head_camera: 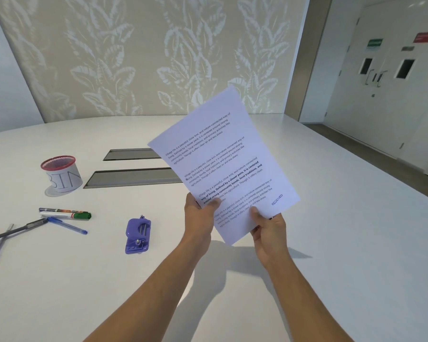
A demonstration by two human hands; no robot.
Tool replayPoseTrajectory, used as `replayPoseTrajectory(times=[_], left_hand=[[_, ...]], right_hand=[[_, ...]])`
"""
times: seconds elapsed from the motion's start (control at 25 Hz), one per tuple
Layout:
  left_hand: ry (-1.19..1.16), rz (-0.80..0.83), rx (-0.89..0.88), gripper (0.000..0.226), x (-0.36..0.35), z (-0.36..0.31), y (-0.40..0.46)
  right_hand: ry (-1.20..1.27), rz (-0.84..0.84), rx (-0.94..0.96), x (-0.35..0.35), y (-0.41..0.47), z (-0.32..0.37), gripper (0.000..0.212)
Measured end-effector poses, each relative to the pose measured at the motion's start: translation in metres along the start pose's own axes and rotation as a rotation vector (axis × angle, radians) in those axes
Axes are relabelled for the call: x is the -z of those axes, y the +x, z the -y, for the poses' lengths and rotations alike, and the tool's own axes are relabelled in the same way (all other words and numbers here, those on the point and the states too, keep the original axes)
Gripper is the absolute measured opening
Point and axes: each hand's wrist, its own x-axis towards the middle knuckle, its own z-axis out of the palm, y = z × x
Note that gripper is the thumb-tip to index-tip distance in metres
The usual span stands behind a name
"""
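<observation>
Grip closed on paper: left hand (201,210) and right hand (269,229) each pinched the lower edge of a printed sheet (223,156), held tilted above the surface (331,218), seemingly for reading, and the next move would likely need it lowered flat.

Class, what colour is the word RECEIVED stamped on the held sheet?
Blue stamp on the sheet, head view.

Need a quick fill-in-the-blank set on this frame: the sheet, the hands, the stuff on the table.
1. The left hand and right hand hold a printed sheet whose blue stamp reads ____.
2. The label on the red-rimmed mesh cup reads ____.
3. The small device lying on the table, left of the left hand, is ____ in colour.
4. The marker lying left of that device has a ____ cap.

Missing words: RECEIVED; BIN; purple; green.
</observation>
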Motion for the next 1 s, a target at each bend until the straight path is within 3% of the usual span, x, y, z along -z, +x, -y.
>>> replayPoseTrajectory(times=[0.12, 0.36, 0.52, 0.72, 1.0], left_hand=[[-0.041, 0.02, 0.033, 0.04, 0.009, -0.007, 0.003], [-0.188, -0.034, -0.074, 0.039, 0.05, -0.036, 0.032], [-0.015, -0.061, -0.073, 0.026, 0.076, -0.05, 0.048], [0.318, 0.177, -0.077, 0.034, 0.082, -0.068, 0.057], [0.403, 0.169, -0.238, 0.032, 0.078, -0.064, 0.048]], right_hand=[[-0.093, -0.035, 0.035, 0.008, 0.007, 0.01, 0.036], [-0.323, 0.047, 0.048, 0.029, 0.019, 0.042, 0.033], [-0.44, 0.07, 0.075, 0.038, 0.029, 0.061, 0.032], [-0.537, 0.094, 0.105, 0.031, 0.043, 0.08, 0.031], [-0.538, 0.106, 0.202, 0.025, 0.048, 0.066, 0.027]])
